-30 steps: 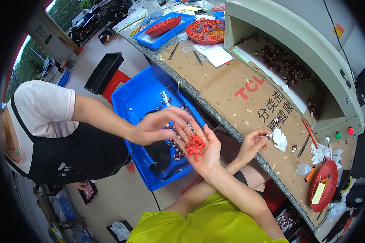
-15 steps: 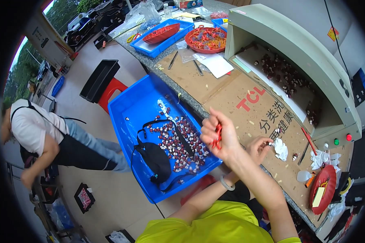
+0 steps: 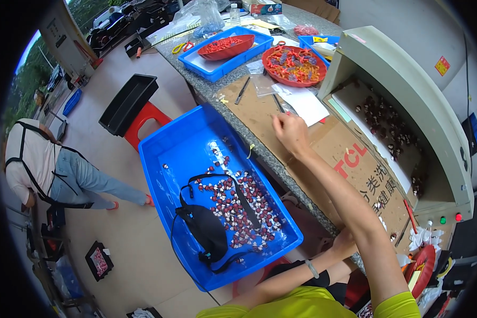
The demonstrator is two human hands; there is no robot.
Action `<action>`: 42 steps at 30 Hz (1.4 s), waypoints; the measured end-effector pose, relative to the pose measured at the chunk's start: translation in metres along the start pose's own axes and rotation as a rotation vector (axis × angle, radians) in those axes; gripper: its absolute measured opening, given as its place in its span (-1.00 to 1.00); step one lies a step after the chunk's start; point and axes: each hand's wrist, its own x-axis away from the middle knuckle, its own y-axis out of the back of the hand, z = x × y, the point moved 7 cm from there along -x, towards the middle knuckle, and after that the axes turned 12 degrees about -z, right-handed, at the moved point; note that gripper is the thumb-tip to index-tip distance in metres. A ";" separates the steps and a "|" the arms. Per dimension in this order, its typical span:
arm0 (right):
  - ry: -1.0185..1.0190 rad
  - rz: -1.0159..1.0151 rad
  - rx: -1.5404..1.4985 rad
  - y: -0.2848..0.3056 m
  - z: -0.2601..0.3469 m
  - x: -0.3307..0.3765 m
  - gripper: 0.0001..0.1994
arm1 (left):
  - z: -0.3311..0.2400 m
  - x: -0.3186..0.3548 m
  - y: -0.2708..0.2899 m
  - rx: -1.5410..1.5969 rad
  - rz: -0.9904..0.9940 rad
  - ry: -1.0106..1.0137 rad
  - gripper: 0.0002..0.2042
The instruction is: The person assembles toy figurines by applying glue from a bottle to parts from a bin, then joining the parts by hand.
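Observation:
My right hand is curled closed over the cardboard sheet on the bench, close to a dark pen and a white paper. What its fingers hold, if anything, is hidden. Crossing beneath the right forearm, my left hand is at the bench's front edge, its fingers out of sight behind that forearm. Left of my arms stands a blue bin with many small dark-red and white pieces and a black pouch with a strap.
A cream arched machine with similar small pieces inside stands on the right of the bench. Red dishes and a blue tray sit at the back. A black crate rests on a red stool. One person walks at left.
My right hand, which showed small red pieces in its grip, has moved up and away over the cardboard. My left hand has moved down toward the bench edge. The person at left has turned away.

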 end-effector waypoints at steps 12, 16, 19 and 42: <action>0.270 0.099 0.231 -0.113 -0.010 -0.022 -0.83 | -0.001 -0.016 0.065 0.156 0.011 0.171 -0.66; 0.322 0.041 0.291 -0.112 -0.011 -0.024 -0.80 | 0.004 -0.023 0.065 0.186 0.049 0.194 -0.66; 0.330 0.067 0.316 -0.116 -0.004 -0.024 -0.75 | 0.005 -0.022 0.065 0.193 0.072 0.215 -0.67; -0.096 -0.248 0.360 0.348 0.063 0.223 -0.68 | -0.039 -0.041 0.064 0.642 -0.268 0.303 -0.74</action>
